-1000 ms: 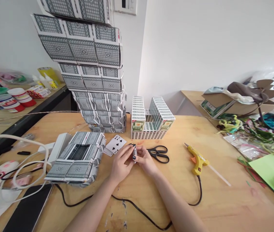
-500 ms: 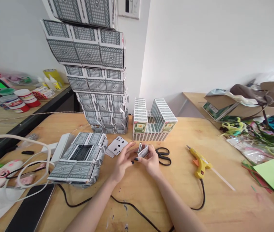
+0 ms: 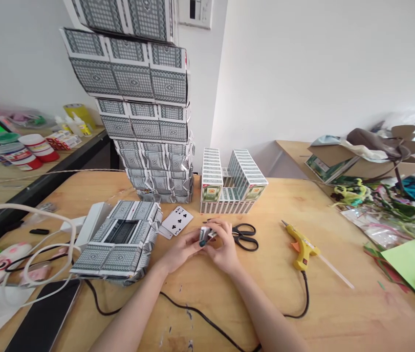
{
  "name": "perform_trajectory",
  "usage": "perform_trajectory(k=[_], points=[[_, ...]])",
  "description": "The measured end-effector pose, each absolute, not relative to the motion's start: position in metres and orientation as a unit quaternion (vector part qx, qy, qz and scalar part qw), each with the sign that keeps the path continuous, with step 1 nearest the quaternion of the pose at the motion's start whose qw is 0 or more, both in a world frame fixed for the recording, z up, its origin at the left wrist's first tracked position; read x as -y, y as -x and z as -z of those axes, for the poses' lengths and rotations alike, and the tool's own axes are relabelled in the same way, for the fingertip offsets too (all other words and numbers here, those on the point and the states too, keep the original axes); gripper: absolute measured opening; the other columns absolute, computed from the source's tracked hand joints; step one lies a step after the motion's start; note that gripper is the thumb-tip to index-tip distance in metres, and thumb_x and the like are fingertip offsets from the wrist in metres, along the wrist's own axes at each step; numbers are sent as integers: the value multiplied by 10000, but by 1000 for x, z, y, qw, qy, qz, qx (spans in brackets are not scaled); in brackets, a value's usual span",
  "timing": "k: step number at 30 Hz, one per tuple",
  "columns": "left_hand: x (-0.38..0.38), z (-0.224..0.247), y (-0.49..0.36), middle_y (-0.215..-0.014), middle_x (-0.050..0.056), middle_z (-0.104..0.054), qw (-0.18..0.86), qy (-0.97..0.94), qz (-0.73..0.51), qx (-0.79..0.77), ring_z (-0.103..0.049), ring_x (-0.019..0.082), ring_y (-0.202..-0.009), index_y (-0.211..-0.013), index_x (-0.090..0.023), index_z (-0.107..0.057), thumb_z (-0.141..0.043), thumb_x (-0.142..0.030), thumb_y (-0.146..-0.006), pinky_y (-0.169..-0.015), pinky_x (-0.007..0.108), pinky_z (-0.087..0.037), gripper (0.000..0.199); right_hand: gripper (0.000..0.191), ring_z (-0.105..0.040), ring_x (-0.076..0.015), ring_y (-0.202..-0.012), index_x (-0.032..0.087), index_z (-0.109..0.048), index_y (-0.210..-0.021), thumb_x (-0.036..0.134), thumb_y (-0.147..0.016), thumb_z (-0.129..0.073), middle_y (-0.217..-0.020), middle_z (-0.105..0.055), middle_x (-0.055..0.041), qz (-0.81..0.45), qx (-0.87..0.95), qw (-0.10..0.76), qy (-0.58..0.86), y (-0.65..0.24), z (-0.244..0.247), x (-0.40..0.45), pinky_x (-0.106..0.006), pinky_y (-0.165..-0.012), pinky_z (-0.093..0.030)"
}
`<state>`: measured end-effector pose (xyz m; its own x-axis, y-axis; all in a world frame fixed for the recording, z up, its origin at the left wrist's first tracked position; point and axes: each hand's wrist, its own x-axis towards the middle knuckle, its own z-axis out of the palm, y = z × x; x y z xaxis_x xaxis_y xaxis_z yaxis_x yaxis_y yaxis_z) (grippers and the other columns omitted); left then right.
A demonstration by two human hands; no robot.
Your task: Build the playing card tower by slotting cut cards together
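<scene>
Between my two hands, above the middle of the table, is a small folded playing card (image 3: 204, 234) with a patterned grey back. My left hand (image 3: 183, 248) pinches it from the left, with the thumb against its near side. My right hand (image 3: 224, 248) is closed round its right side, and its fingers cover much of the card. Loose playing cards (image 3: 176, 221), the top one a three of clubs, lie just beyond my left hand. Black-handled scissors (image 3: 246, 236) rest to the right of my right hand.
A tall stack built of folded cards (image 3: 150, 129) stands behind, with a flat card-covered block (image 3: 117, 244) at left. Upright card boxes (image 3: 225, 188) are at the back. A yellow glue gun (image 3: 304, 249) lies right, its black cable (image 3: 207, 320) crossing the front.
The folded card has turned and moved slightly left and is more covered by fingers. My right hand has moved left, closer to my left hand, which has closed in on the card.
</scene>
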<state>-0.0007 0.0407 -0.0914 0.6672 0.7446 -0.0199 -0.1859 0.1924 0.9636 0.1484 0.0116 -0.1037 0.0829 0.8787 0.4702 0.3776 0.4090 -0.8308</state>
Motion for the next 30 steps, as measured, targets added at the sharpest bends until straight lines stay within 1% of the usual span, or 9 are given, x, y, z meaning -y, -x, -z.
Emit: perform_trajectory(k=[4,6,7,10,12,15,18,24,30], points=[[-43,100,-1,-1219,99,-524,694,-558,-348,-293,-533,233,-1056,-1223,-218,-458,-644,-212,-688,-897,413,-435,567,791,-487,-230,-971,254,-318,-1269,87,-562,-630,-1194,-427,-100,-286,556,578,524,-145,115,-16,-375,-779,-449],[-45,107,-2,-1227,107,-513,665,-561,-371,-324,-541,232,-1041,-1246,-201,-422,-653,-188,-663,-885,411,-452,626,781,-531,-204,-903,240,-289,-1285,104,-589,-618,-1190,-445,-106,-333,530,589,511,-144,120,-18,-352,-737,-479],[-47,111,-2,-1237,106,-501,644,-566,-386,-341,-541,229,-1042,-1246,-199,-418,-651,-170,-654,-882,403,-459,637,724,-547,-197,-884,229,-315,-1271,123,-616,-605,-1165,-474,-104,-357,516,596,502,-145,121,-19,-351,-738,-486],[-51,119,1,-1274,80,-453,558,-590,-431,-393,-541,207,-1045,-1225,-221,-431,-613,-106,-645,-885,370,-473,619,405,-590,-200,-862,186,-484,-1135,227,-734,-528,-1017,-592,-88,-438,459,604,482,-147,120,-21,-365,-756,-497],[-53,121,3,-1270,63,-444,500,-614,-445,-419,-543,195,-1042,-1211,-240,-443,-576,-74,-650,-875,352,-484,600,295,-617,-209,-818,170,-564,-1025,302,-767,-506,-931,-642,-79,-483,422,595,484,-147,118,-22,-371,-733,-515],[-52,120,5,-1249,45,-453,428,-659,-439,-435,-531,193,-1060,-1196,-264,-461,-543,-38,-649,-855,323,-500,597,317,-636,-229,-790,161,-612,-960,363,-718,-582,-918,-671,-78,-504,400,579,501,-146,117,-22,-364,-682,-539],[-50,119,4,-1238,35,-460,391,-697,-418,-432,-501,196,-1097,-1189,-280,-470,-529,-20,-651,-851,310,-504,601,355,-647,-244,-773,149,-637,-937,383,-671,-631,-886,-689,-85,-495,396,568,526,-145,118,-22,-357,-644,-550],[-48,120,3,-1240,33,-458,366,-726,-397,-425,-465,196,-1135,-1197,-284,-460,-508,7,-643,-909,342,-467,627,327,-652,-226,-707,133,-646,-905,355,-666,-636,-840,-693,-86,-494,397,553,541,-147,117,-22,-321,-570,-549],[-50,122,2,-1262,41,-429,366,-729,-403,-416,-428,202,-1171,-1184,-277,-467,-479,17,-630,-899,343,-474,626,302,-637,-200,-658,140,-658,-853,366,-653,-641,-795,-690,-65,-518,393,556,518,-150,114,-23,-304,-548,-545]])
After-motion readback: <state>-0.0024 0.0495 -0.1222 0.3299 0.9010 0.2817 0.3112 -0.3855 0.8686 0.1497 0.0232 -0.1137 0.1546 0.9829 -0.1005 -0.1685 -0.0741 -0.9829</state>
